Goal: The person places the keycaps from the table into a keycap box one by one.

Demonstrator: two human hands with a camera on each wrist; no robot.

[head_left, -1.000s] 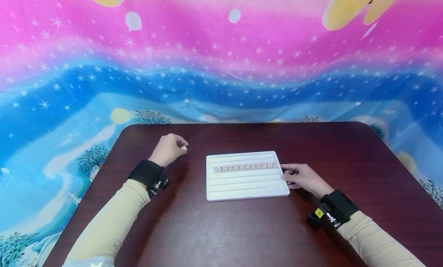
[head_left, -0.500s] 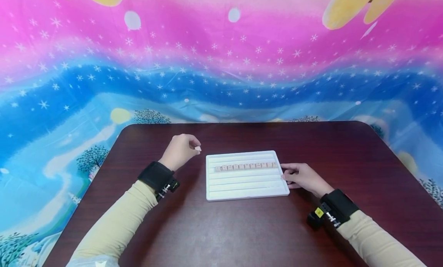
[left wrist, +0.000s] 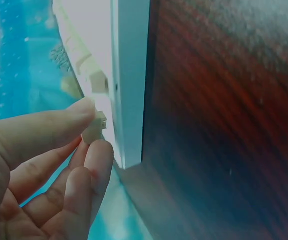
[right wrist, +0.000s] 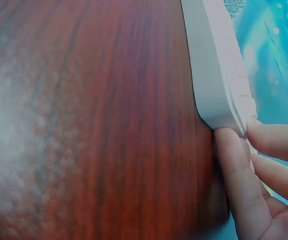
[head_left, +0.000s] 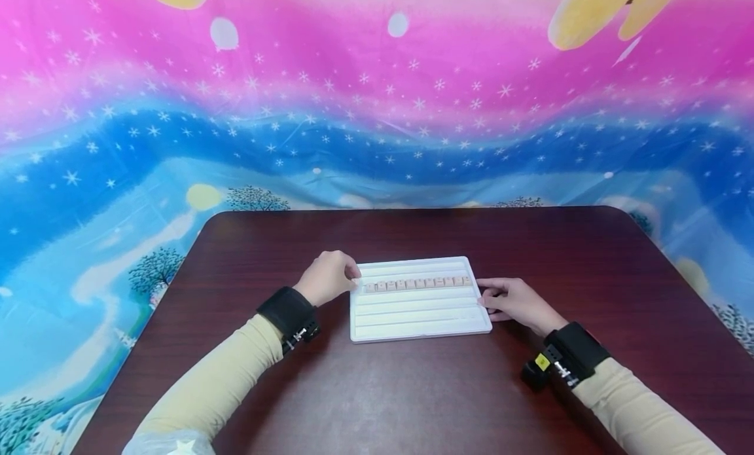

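Note:
A white ridged tray (head_left: 421, 314) lies on the table, with a row of beige keycaps (head_left: 421, 284) along one groove. My left hand (head_left: 330, 276) is at the tray's far left corner. In the left wrist view it pinches a single keycap (left wrist: 92, 129) between thumb and fingertips, the stem side facing the tray wall. At the tray's right end my right hand (head_left: 518, 304) holds the edge, the thumb at the rim and a finger against the side wall in the right wrist view. The keycap in my left hand is mostly hidden in the head view.
The dark red-brown wooden table (head_left: 406, 396) spreads around the tray. Behind it hangs a pink and blue printed cloth (head_left: 377, 114). Black wrist straps (head_left: 288, 311) with small cameras sit on both forearms.
My left hand has moved right and toward the tray with the pinched keycap, from beside it to its left edge. The right hand and the tray have stayed in place.

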